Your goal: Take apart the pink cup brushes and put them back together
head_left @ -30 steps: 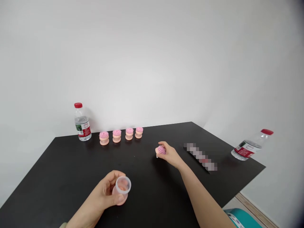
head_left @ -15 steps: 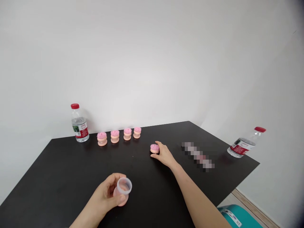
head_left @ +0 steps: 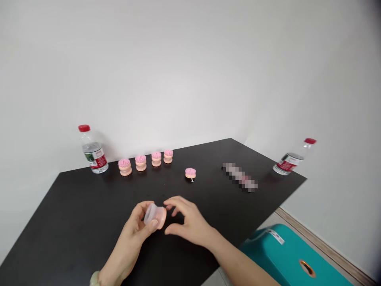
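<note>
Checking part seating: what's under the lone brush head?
A small white stub pokes out below the brush head, with black table around it. The rest of its underside is hidden.

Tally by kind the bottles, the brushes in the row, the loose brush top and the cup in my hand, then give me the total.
Bottles: 2
Brushes in the row: 4
Loose brush top: 1
Cup in the left hand: 1
Total: 8

We see pink-and-peach brushes, a cup part frosted white, part peach, a black table, clear, red-capped bottles with red-and-white labels, a teal stool, and a white wall.
</note>
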Demonstrator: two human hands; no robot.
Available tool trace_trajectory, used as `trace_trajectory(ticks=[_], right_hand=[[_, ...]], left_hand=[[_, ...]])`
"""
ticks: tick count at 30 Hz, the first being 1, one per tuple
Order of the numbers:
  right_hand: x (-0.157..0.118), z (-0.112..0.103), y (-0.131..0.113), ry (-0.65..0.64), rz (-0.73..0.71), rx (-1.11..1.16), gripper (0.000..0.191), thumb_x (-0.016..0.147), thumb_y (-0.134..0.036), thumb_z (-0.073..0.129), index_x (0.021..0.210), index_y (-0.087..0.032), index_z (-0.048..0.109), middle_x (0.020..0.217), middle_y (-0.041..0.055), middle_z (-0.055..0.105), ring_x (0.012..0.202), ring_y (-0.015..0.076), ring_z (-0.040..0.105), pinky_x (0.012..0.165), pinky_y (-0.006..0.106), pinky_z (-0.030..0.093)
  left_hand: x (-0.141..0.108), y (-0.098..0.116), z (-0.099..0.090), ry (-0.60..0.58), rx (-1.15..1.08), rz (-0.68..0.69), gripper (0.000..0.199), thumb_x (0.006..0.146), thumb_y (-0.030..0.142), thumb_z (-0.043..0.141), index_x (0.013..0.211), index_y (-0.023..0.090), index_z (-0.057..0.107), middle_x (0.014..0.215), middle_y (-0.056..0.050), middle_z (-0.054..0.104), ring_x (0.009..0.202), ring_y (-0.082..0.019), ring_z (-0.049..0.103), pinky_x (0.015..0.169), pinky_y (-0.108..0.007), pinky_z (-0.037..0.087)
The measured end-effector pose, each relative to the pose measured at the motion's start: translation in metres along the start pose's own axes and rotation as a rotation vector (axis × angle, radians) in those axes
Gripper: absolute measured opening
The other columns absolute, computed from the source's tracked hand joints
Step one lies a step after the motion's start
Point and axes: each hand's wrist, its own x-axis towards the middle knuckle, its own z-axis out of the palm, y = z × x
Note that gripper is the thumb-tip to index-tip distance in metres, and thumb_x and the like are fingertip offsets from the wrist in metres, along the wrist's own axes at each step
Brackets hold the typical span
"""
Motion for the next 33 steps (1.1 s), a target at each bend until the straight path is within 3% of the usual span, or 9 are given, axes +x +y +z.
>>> trace_trajectory(ticks=[4, 8, 10, 14, 18, 22, 25, 28, 33], right_hand=[[-0.004, 0.019, -0.005, 0.008, 0.060, -0.008, 0.054, 0.077, -0.042, 0.082, 0.123, -0.025, 0.061, 0.112, 0.0063, 0.067, 0.085, 0.0196, 0.066, 0.079, 0.037, 0.059], [-0.005, 0.019, -0.005, 0.050, 0.032, -0.006, 0.040, 0.078, -0.036, 0.081, 0.114, -0.025, 0.066, 0.100, 0.0035, 0.069, 0.084, 0.0195, 0.066, 0.079, 0.036, 0.057], [-0.006, 0.018, -0.006, 0.058, 0.013, -0.006, 0.037, 0.079, -0.034, 0.079, 0.112, -0.025, 0.066, 0.100, 0.0035, 0.069, 0.085, 0.0198, 0.067, 0.079, 0.036, 0.057], [-0.008, 0.019, -0.009, 0.075, -0.085, -0.038, 0.034, 0.083, -0.035, 0.076, 0.113, -0.024, 0.064, 0.099, 0.0051, 0.070, 0.088, 0.0222, 0.066, 0.079, 0.037, 0.056], [-0.010, 0.021, -0.009, 0.132, -0.243, -0.080, 0.037, 0.088, -0.042, 0.072, 0.117, -0.023, 0.060, 0.099, 0.0075, 0.069, 0.086, 0.0237, 0.065, 0.075, 0.038, 0.057], [-0.012, 0.023, -0.010, 0.190, -0.429, -0.173, 0.033, 0.093, -0.034, 0.067, 0.122, -0.022, 0.057, 0.102, 0.0106, 0.066, 0.091, 0.0267, 0.062, 0.077, 0.043, 0.057], [-0.014, 0.022, -0.010, 0.164, -0.480, -0.225, 0.034, 0.097, -0.022, 0.059, 0.131, -0.022, 0.053, 0.113, 0.0134, 0.063, 0.103, 0.0294, 0.061, 0.086, 0.048, 0.057], [-0.015, 0.020, -0.005, 0.105, -0.407, -0.169, 0.042, 0.096, -0.028, 0.063, 0.136, -0.025, 0.049, 0.124, 0.0146, 0.060, 0.113, 0.0316, 0.060, 0.093, 0.050, 0.056], [-0.013, 0.022, 0.003, 0.071, -0.248, -0.003, 0.026, 0.094, -0.031, 0.066, 0.119, -0.027, 0.059, 0.112, 0.0089, 0.066, 0.099, 0.0234, 0.067, 0.080, 0.036, 0.062]], left_hand=[[0.000, 0.001, 0.002, 0.017, 0.083, 0.033, 0.040, 0.080, 0.049, 0.075, 0.106, 0.023, 0.059, 0.097, -0.002, 0.064, 0.094, -0.022, 0.061, 0.083, -0.033, 0.050], [0.000, 0.001, 0.002, -0.004, 0.134, 0.058, 0.049, 0.081, 0.050, 0.073, 0.120, 0.027, 0.056, 0.093, 0.000, 0.065, 0.088, -0.022, 0.065, 0.079, -0.033, 0.051], [0.000, 0.001, 0.002, -0.010, 0.256, 0.094, 0.038, 0.084, 0.050, 0.069, 0.112, 0.025, 0.061, 0.090, -0.001, 0.066, 0.081, -0.022, 0.064, 0.074, -0.032, 0.050], [0.000, 0.004, 0.003, 0.069, 0.528, 0.193, 0.027, 0.088, 0.049, 0.062, 0.093, 0.023, 0.063, 0.077, 0.000, 0.061, 0.068, -0.020, 0.054, 0.062, -0.029, 0.041], [-0.002, 0.005, 0.005, 0.040, 0.580, 0.218, 0.028, 0.090, 0.051, 0.059, 0.090, 0.023, 0.060, 0.075, 0.001, 0.057, 0.066, -0.019, 0.050, 0.062, -0.028, 0.038], [-0.003, 0.000, 0.008, 0.015, 0.501, 0.156, 0.037, 0.095, 0.055, 0.048, 0.075, 0.024, 0.051, 0.064, 0.004, 0.050, 0.060, -0.017, 0.046, 0.061, -0.029, 0.037], [-0.003, -0.001, 0.009, 0.006, 0.386, 0.103, 0.041, 0.094, 0.058, 0.048, 0.071, 0.023, 0.049, 0.064, 0.003, 0.051, 0.060, -0.016, 0.047, 0.061, -0.028, 0.038], [-0.003, 0.003, 0.008, 0.037, 0.263, 0.084, 0.042, 0.093, 0.060, 0.050, 0.074, 0.022, 0.053, 0.069, 0.002, 0.055, 0.063, -0.016, 0.050, 0.062, -0.028, 0.042], [-0.003, 0.007, 0.009, 0.020, 0.119, 0.035, 0.042, 0.090, 0.060, 0.057, 0.077, 0.020, 0.055, 0.074, 0.000, 0.056, 0.068, -0.016, 0.054, 0.067, -0.031, 0.048]])
